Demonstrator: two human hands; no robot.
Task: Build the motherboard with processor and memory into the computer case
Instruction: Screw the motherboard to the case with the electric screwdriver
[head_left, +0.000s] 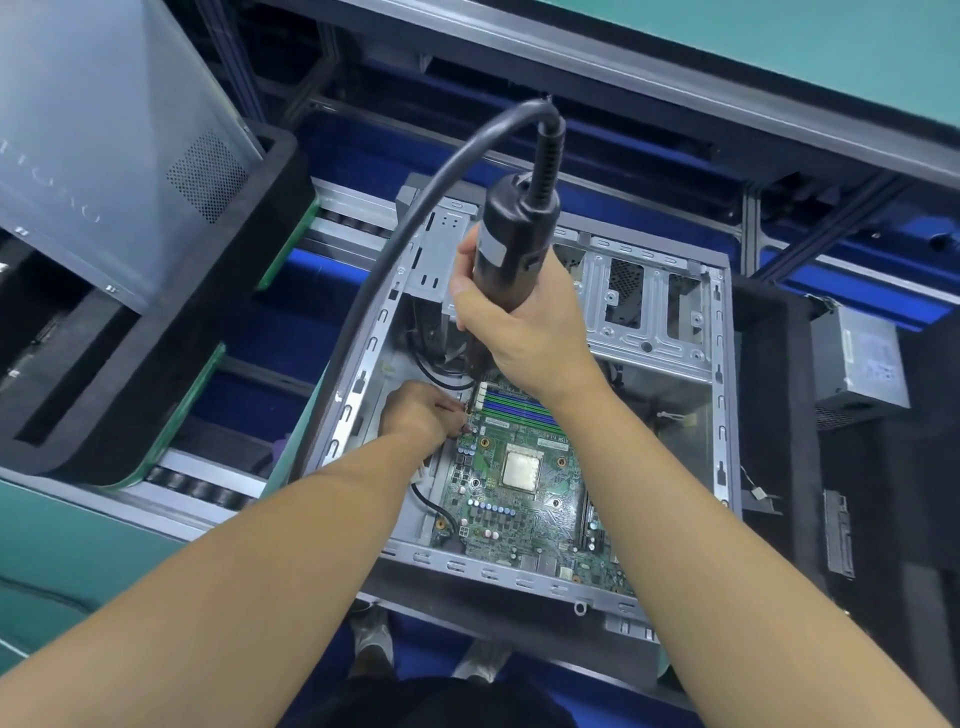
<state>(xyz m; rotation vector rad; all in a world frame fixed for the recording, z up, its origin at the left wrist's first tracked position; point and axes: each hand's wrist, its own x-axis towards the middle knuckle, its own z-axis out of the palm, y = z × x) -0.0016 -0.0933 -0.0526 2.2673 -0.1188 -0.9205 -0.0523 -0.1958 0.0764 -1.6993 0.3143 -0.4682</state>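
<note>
Motherboard (519, 499) sits flat inside the open case (722, 395), your right hand (524, 317) wraps round the upright screwdriver (514, 234) over its far-left corner, left hand (415, 410) fingers curl by the tip, grip unclear.

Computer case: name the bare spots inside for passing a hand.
Free: bare metal floor between green motherboard and grey metal case's right wall. Crowded: the board's far-left corner, with left hand, right hand, black electric screwdriver, black cables.

Bare matt metal case (719, 364), glossy black plastic screwdriver (511, 244).
</note>
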